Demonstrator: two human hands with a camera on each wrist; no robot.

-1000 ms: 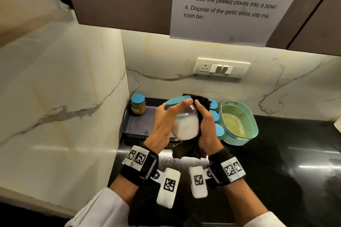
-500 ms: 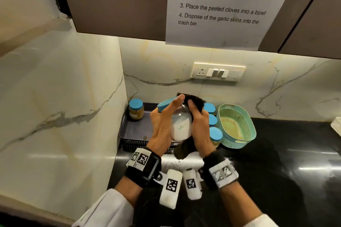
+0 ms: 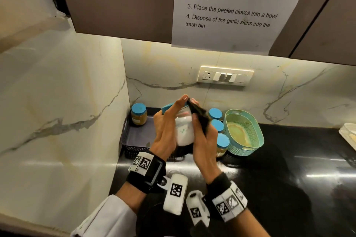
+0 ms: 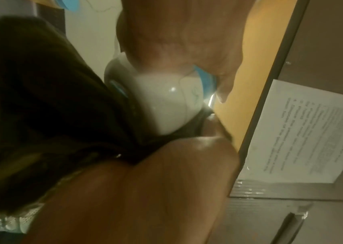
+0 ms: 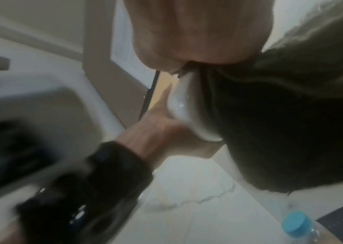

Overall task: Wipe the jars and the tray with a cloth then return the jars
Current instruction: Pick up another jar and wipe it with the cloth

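Note:
A clear jar of white powder with a blue lid hangs tilted above the dark tray. My left hand grips the jar around its side and lid. My right hand holds a dark cloth pressed against the jar's right side; the cloth wraps round it and hangs below. One blue-lidded jar stands at the tray's back left. Three more blue-lidded jars stand in a row just right of my hands.
A teal perforated basket sits right of the jars on the black counter. Marble walls close in at the left and back, with a switch plate and cabinets overhead. A white tray edge shows far right.
The cloth in my right hand has slid up the jar's right side toward the lid. The left hand has turned the jar, so its handwritten label faces me. The head view has tilted.

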